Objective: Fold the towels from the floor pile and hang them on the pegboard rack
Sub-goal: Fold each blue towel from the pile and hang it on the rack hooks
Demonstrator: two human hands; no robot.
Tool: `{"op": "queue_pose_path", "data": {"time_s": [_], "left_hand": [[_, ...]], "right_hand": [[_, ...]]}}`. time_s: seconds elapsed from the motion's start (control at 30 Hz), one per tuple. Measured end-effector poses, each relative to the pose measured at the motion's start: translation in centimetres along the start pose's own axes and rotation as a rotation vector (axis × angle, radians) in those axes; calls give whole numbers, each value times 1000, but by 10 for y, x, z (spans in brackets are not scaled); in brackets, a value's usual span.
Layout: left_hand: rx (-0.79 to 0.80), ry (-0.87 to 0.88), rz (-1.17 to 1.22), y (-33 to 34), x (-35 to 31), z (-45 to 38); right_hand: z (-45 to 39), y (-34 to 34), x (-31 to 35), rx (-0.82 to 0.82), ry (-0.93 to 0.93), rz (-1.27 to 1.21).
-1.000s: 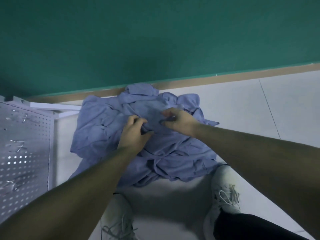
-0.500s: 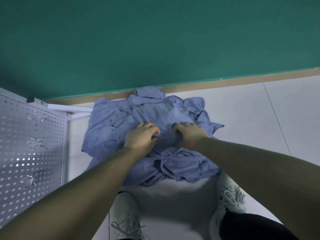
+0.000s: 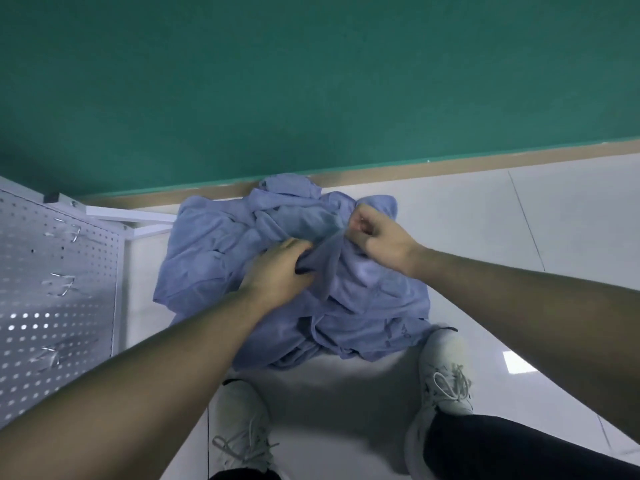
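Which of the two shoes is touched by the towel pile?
The right shoe: the towel pile reaches its toe. The left shoe lies apart from it.

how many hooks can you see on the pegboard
3 clear: an upper hook, a middle hook and a lower hook, stacked down the pegboard. More may sit beyond the frame's left edge.

One head-worn wide-angle view, looking steeply down, seemingly close above the floor by the wall
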State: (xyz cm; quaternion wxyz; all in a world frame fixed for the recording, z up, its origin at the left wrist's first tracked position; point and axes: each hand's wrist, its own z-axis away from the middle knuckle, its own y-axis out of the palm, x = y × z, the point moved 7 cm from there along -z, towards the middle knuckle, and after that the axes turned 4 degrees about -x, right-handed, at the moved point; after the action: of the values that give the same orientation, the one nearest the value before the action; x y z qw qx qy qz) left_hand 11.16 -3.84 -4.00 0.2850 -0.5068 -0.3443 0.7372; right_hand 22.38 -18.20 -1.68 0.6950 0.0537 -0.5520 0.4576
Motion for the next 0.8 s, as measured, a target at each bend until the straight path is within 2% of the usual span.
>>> {"op": "queue_pose_path", "data": {"time_s": [0.13,0.27,0.4,0.5,0.6,0.7,0.8], "left_hand": [[-196,-70,186,-33,-15,-2],[-211,-213,376,-63,-38,3],[-241,-253,568,-95,-65,13],[-285,-318,851,-120,-85,26],[-345,-409,1154,-144,-98,44],[-367,-416,1244,-163,-109,63],[-359,-431,1220,-172,-117,86]], "right_hand": [[11,-21,30,-66,91,-92],[27,-40,51,-83,136,-6],[50,-61,77,-117,123,-27],[74,-71,97,-109,76,-118],[106,-74,124,5,18,-110],[128,-75,137,53,-25,-9],[146,-84,147,-12,-9,-138]]}}
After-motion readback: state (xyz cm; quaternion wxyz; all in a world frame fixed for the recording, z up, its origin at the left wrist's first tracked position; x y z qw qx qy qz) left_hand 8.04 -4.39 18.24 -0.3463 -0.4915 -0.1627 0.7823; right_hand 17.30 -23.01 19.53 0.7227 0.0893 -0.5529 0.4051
